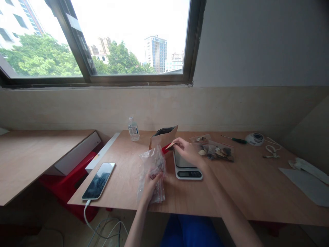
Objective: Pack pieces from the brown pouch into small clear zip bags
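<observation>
A: Gripping the clear plastic bag (152, 171), left hand (150, 183) fingers are closed round its lower half, just above the surface (231, 192) edge.

B: Right hand (186, 151)?

A: Fingers pinched narrow on a small brown piece (170, 146), possibly a chip; too small to tell. Scale (187, 168) sits directly beneath them, kraft pouch (164, 136) just beyond the fingertips, phone (99, 180) well left.

phone (99, 180) (charging), water bottle (133, 129), screwdriver (234, 139), tape roll (255, 138)
</observation>
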`<state>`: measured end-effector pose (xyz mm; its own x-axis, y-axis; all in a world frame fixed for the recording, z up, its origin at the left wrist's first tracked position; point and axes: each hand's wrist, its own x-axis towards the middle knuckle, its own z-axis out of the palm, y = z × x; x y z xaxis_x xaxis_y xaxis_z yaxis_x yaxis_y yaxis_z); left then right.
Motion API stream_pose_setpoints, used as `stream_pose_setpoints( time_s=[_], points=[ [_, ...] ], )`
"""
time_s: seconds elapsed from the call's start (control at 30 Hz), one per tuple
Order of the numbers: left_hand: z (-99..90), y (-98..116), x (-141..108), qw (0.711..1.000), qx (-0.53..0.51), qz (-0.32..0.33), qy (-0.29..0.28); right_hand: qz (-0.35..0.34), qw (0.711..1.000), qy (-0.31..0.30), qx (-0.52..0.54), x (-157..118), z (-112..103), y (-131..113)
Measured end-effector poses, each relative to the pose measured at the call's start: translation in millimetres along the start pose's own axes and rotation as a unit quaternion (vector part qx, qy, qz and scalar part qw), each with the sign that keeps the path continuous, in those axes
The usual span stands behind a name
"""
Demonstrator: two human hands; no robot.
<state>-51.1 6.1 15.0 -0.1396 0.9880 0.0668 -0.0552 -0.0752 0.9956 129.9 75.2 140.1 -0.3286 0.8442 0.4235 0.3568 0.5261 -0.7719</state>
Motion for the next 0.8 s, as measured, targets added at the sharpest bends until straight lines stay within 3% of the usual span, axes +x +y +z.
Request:
stream_pose_setpoints(
  time_s=[0.13,0.2,0.33,0.47,0.7,0.8],
  points=[
    [-1.2,-6,1,1.000,0.010,0.009,-0.001,-0.078,0.987,0.135,-0.031,39,-19,-14],
    [-1.7,-7,1,1.000,0.012,0.010,0.002,-0.112,0.980,0.155,-0.051,59,-18,-13],
    [-1.3,-8,1,1.000,0.004,0.004,0.000,-0.145,0.982,0.072,-0.097,81,-5,1],
    [-0.2,-9,2,1.000,-0.010,-0.011,0.003,-0.147,0.983,0.010,-0.109,80,1,15],
    [-1.2,-10,3,0.999,-0.020,-0.021,-0.015,-0.154,0.972,-0.007,-0.176,73,-6,18],
    [-1.9,-9,1,0.999,-0.023,-0.023,-0.017,-0.151,0.970,0.028,-0.191,63,-8,11]
  ],
)
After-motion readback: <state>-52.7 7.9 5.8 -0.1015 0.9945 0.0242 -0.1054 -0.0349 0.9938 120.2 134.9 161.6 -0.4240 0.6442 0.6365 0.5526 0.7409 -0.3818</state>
